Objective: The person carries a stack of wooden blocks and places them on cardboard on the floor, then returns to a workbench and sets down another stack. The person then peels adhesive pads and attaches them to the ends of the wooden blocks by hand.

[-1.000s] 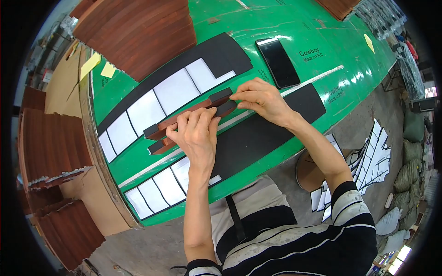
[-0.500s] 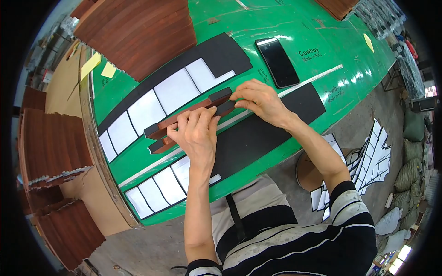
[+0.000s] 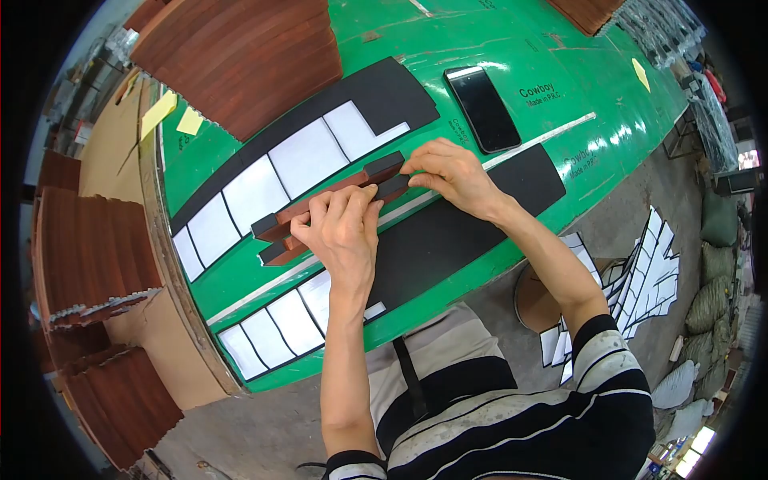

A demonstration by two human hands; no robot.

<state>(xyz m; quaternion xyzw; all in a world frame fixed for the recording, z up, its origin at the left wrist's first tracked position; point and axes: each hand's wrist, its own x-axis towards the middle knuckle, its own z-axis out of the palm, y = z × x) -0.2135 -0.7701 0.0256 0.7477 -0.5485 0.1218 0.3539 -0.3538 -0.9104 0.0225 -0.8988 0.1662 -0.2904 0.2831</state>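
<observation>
Two narrow brown wooden strips (image 3: 282,253) with black pads at their ends lie side by side over the green tabletop. My left hand (image 3: 342,228) is closed around the strips near their middle. At the far end, my right hand (image 3: 454,178) pinches the edge of a black end pad (image 3: 392,187), its thumb and fingertips together. Beyond the strips lies a black sheet (image 3: 400,88) with white backing pieces (image 3: 308,152) along it. Nearer my body is a second black sheet (image 3: 448,244), partly covered by my left hand and forearm.
A black phone (image 3: 483,110) rests right of the far sheet. A stack of brown slats (image 3: 240,60) stands at the back left, with more brown stacks (image 3: 96,248) beyond the table's left edge. White backing scraps (image 3: 640,272) pile beside my right arm.
</observation>
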